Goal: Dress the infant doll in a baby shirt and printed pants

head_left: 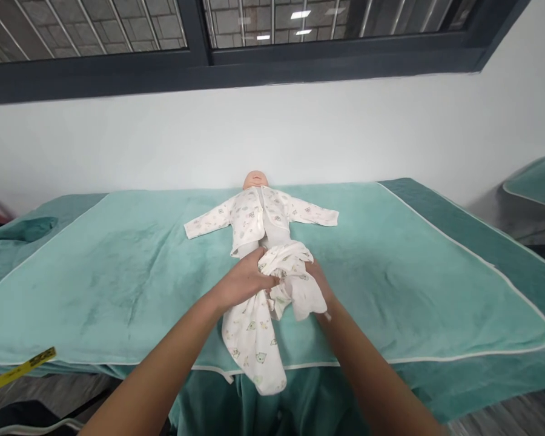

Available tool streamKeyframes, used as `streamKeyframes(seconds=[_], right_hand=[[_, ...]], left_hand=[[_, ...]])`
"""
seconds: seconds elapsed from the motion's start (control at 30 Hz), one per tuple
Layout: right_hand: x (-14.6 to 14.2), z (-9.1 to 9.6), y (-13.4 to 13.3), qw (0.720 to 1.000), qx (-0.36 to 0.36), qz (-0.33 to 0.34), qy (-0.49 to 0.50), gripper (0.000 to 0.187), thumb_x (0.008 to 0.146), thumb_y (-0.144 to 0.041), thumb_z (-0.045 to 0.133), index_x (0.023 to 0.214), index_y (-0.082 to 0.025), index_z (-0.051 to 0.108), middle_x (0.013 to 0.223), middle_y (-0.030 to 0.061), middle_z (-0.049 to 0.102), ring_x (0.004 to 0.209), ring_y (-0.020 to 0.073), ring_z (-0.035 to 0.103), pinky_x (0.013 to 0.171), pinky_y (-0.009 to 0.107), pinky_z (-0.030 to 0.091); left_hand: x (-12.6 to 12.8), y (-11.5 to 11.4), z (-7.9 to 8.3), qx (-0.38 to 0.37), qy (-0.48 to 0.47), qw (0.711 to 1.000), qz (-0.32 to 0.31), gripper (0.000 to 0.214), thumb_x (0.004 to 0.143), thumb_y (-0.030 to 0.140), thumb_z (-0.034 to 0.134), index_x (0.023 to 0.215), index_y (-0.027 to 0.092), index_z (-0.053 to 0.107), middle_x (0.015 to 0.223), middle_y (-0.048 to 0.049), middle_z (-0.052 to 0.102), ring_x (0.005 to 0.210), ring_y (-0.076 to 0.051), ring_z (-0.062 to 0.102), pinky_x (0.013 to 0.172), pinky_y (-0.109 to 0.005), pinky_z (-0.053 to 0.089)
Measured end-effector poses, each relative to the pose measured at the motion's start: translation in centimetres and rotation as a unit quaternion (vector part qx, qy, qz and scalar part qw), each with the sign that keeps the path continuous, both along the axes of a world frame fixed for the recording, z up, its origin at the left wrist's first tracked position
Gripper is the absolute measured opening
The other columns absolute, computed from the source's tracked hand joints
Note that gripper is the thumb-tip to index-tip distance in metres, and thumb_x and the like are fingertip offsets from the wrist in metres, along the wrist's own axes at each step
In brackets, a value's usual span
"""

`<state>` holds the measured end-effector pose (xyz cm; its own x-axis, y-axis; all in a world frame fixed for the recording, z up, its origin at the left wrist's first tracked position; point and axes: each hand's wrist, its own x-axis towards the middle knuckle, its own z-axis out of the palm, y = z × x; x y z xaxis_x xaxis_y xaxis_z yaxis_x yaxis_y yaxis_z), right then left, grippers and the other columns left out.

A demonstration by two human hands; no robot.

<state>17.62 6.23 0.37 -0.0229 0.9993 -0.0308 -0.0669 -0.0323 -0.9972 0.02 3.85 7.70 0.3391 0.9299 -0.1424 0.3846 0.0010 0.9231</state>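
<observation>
- A desk spread with a plush green cover [131,266] takes up most of the view, its far edge near a plain white wall [163,139].
- Above, a window [236,60] in a thick dark frame shows pale upright bars, block-patterned masonry and bright light patches.
- At the far right stands another green-covered piece [538,181]; grey, streaked floor [485,421] shows at the lower corners.
- The cover has a soft, brushed nap with darker smudges and creases, and thin white piping borders its paler panel.
- A doll [255,179] with a smooth, rounded head lies in the middle, head toward the wall, in a white printed jacket [247,215]; both sleeves stretch out sideways, and the hem parts at the front.
- A thin white printed garment [254,339] is over the doll's lower end, bunched into folds at the top, with one long rounded portion hanging down past the near piping.
- The left hand [247,278] grips the bunched cloth, thumb across it; the right hand [318,280] is mostly hidden behind the folds, so I cannot tell how its fingers stand.
- Broad stretches of cover run left and right of the doll, well beyond both sleeve ends; the forearms cross the near edge.
- A narrow yellow strip [20,369] with dark marks sits near the lower left corner.
</observation>
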Motion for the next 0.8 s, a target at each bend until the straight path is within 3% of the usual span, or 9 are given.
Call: streamKeyframes(seconds=[0.13,0.23,0.3,0.37,0.47,0.57,0.63,0.7,0.8], right_hand=[[-0.9,-0.7,-0.3,0.994,0.0,0.017,0.106,0.039,0.072,-0.043,0.062,0.103,-0.021,0.07,0.106,0.0096,0.073,0.108,0.0307,0.062,0.092,0.044,0.049],[-1.5,-1.2,-0.2,0.982,-0.009,0.016,0.189,0.047,0.07,-0.036,0.063,0.114,-0.019,0.066,0.107,0.0089,0.072,0.102,0.0291,0.065,0.087,0.043,0.051],[-1.6,-1.4,0.4,0.981,-0.003,0.003,0.192,0.047,0.072,-0.037,0.061,0.116,-0.02,0.064,0.111,0.0084,0.07,0.1,0.027,0.064,0.086,0.04,0.052],[-1.4,-1.7,1.4,0.991,0.019,-0.028,0.126,0.042,0.076,-0.039,0.058,0.113,-0.02,0.063,0.112,0.0069,0.069,0.099,0.024,0.063,0.087,0.038,0.05],[-0.7,-2.1,3.5,0.996,0.054,-0.07,0.012,0.029,0.078,-0.038,0.053,0.099,-0.02,0.062,0.103,0.0033,0.068,0.093,0.0204,0.06,0.085,0.034,0.048],[0.1,-2.3,5.2,0.996,0.073,-0.053,-0.026,0.018,0.074,-0.032,0.051,0.085,-0.02,0.06,0.087,-0.0004,0.065,0.084,0.0179,0.056,0.079,0.031,0.045],[0.5,-2.3,5.9,0.995,0.085,-0.024,-0.042,0.016,0.071,-0.028,0.051,0.082,-0.02,0.059,0.081,-0.0022,0.063,0.08,0.0166,0.054,0.076,0.029,0.044],[1.0,-2.2,6.4,0.994,0.094,-0.002,-0.06,0.017,0.068,-0.024,0.05,0.081,-0.02,0.06,0.078,-0.0029,0.061,0.079,0.0162,0.053,0.076,0.028,0.042],[1.4,-1.7,6.9,0.991,0.095,0.018,-0.09,0.019,0.065,-0.021,0.049,0.08,-0.019,0.06,0.078,-0.0022,0.061,0.079,0.0167,0.053,0.078,0.031,0.041]], left_hand=[[0.2,2.1,-0.6,0.103,0.115,0.983,0.098,0.022,0.069,0.017,0.054,0.09,0.021,0.058,0.093,-0.0016,0.066,0.089,-0.023,0.06,0.079,-0.032,0.045],[0.6,4.0,-1.2,0.174,0.117,0.964,0.164,0.023,0.067,0.014,0.049,0.088,0.021,0.056,0.09,-0.0012,0.066,0.087,-0.021,0.058,0.08,-0.031,0.043],[0.9,4.9,-1.5,0.204,0.097,0.955,0.193,0.026,0.066,0.012,0.047,0.088,0.021,0.056,0.093,-0.0016,0.066,0.09,-0.021,0.058,0.083,-0.031,0.042],[1.1,5.4,-1.7,0.21,0.081,0.952,0.209,0.027,0.065,0.012,0.046,0.089,0.021,0.056,0.094,-0.0014,0.065,0.092,-0.021,0.057,0.085,-0.031,0.041],[0.6,5.3,-1.4,0.148,0.051,0.967,0.201,0.021,0.066,0.016,0.052,0.086,0.02,0.056,0.087,0.0,0.062,0.087,-0.02,0.056,0.081,-0.031,0.043],[-1.1,4.6,-0.8,0.008,-0.056,0.99,0.128,0.021,0.067,0.025,0.063,0.086,0.019,0.056,0.081,0.0002,0.061,0.08,-0.02,0.059,0.071,-0.03,0.045],[-2.7,4.3,-0.1,-0.066,-0.124,0.988,0.069,0.026,0.068,0.03,0.069,0.087,0.019,0.056,0.081,-0.0005,0.062,0.078,-0.02,0.061,0.068,-0.029,0.046],[-4.3,4.3,0.4,-0.092,-0.145,0.984,0.046,0.028,0.068,0.032,0.073,0.087,0.018,0.058,0.083,-0.0014,0.063,0.078,-0.019,0.062,0.068,-0.028,0.045],[-5.8,4.9,0.5,-0.08,-0.147,0.984,0.058,0.032,0.068,0.035,0.076,0.087,0.017,0.058,0.088,-0.0033,0.064,0.082,-0.02,0.062,0.069,-0.028,0.046]])
